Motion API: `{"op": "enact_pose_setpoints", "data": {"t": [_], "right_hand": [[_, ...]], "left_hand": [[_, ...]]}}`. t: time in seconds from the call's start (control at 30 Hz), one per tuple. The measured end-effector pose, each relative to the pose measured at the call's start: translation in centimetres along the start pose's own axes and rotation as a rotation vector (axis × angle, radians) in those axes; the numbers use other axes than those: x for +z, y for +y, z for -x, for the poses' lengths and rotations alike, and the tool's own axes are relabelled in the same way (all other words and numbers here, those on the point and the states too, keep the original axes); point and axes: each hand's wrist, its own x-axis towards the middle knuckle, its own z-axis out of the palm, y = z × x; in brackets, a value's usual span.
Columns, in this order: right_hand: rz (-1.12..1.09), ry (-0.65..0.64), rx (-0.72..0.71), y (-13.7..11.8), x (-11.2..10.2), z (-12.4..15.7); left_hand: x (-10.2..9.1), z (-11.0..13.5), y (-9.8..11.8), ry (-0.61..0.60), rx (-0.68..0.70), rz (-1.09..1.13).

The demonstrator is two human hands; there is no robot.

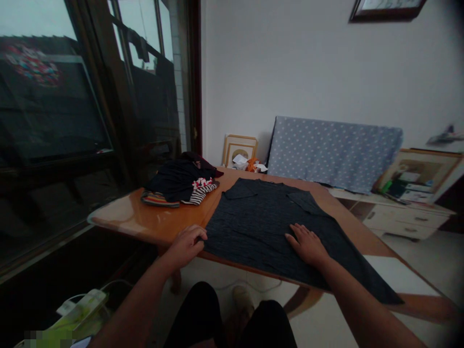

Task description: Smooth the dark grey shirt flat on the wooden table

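Note:
A dark grey shirt (261, 217) lies spread flat on the wooden table (145, 220), collar towards the far side. My left hand (186, 244) rests at the shirt's near left corner, fingers curled and pinching the hem. My right hand (308, 244) lies flat on the cloth near its lower middle, fingers stretched out and together. My legs in dark trousers show below the table edge.
A pile of folded clothes (181, 186), dark and striped, sits at the table's far left. A dotted blue panel (333, 152) and picture frames (239, 150) lean on the wall. A white drawer unit (406, 217) stands right. Dark windows fill the left.

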Motion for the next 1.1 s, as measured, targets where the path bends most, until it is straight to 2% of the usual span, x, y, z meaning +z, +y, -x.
{"op": "enact_pose_setpoints", "data": {"t": [0.13, 0.37, 0.7, 0.97, 1.1], "right_hand": [[-0.001, -0.002, 0.006, -0.1, -0.1, 0.0], [-0.006, 0.007, 0.014, -0.3, -0.2, 0.1], [-0.02, 0.0, 0.021, -0.8, -1.0, 0.4], [-0.032, 0.017, 0.014, -0.8, -0.9, 0.3], [-0.034, 0.014, 0.017, -0.3, -0.2, -0.1]], "left_hand": [[0.1, 0.0, -0.4, 0.022, -0.03, 0.086], [-1.2, 0.2, -1.2, 0.032, -0.1, 0.267], [0.2, -0.2, -1.1, 0.109, -0.05, 0.127], [-0.9, 0.0, -0.7, 0.003, -0.011, 0.096], [-0.7, -0.1, -1.0, -0.001, 0.002, 0.121]]}}
